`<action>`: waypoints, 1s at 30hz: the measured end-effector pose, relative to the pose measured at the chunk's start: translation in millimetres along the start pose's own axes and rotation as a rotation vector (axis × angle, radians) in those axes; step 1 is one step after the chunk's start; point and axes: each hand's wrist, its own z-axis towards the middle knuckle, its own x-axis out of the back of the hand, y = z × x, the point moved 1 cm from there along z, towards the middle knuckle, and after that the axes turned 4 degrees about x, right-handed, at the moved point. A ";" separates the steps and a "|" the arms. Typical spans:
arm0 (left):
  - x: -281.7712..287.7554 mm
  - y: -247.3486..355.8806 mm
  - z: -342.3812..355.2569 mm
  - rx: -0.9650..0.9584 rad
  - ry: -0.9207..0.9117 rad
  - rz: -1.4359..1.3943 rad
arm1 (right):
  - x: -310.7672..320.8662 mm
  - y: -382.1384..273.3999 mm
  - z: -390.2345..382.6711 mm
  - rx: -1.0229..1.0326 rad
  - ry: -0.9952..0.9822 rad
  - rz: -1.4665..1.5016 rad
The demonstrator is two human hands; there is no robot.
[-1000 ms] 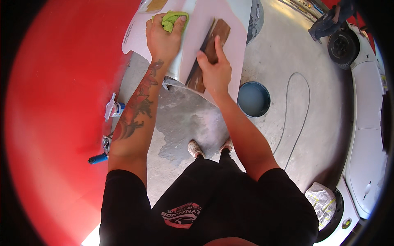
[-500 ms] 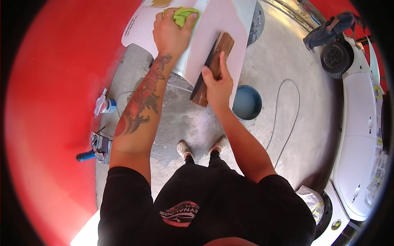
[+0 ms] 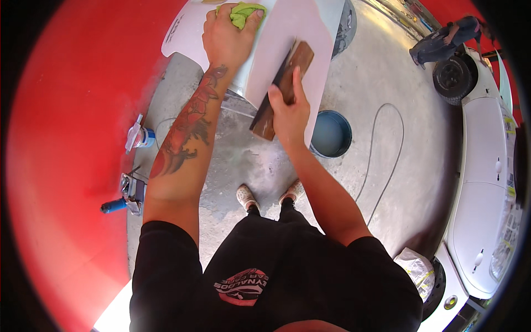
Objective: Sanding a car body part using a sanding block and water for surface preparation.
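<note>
My left hand (image 3: pixel 227 39) is closed on a bunched green cloth (image 3: pixel 243 11), at the upper left of a white panel (image 3: pixel 182 27) with a pale pink patch (image 3: pixel 279 25). My right hand (image 3: pixel 289 110) grips a long brown wooden block (image 3: pixel 301 55) with a dark side, thumb and forefinger along it, lying over the pink patch near the panel's lower edge. The block's underside is hidden.
A red wall (image 3: pixel 66 138) runs along my left, beside a can (image 3: pixel 142 136) and a blue-handled tool (image 3: pixel 113 206). A bucket of grey water (image 3: pixel 331 134) and a cord loop (image 3: pixel 390 105) are at right, beyond them a white car (image 3: pixel 478 210) and another person (image 3: pixel 434 47), bent over.
Since a second ago my right hand and the block have moved lower on the panel, then slightly back up. The view has shifted a little; the other person shows more fully at upper right.
</note>
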 end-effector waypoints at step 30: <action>-0.4 10.9 1.9 0.034 -0.036 -0.276 | -8.1 -8.3 -17.9 0.191 0.075 -0.046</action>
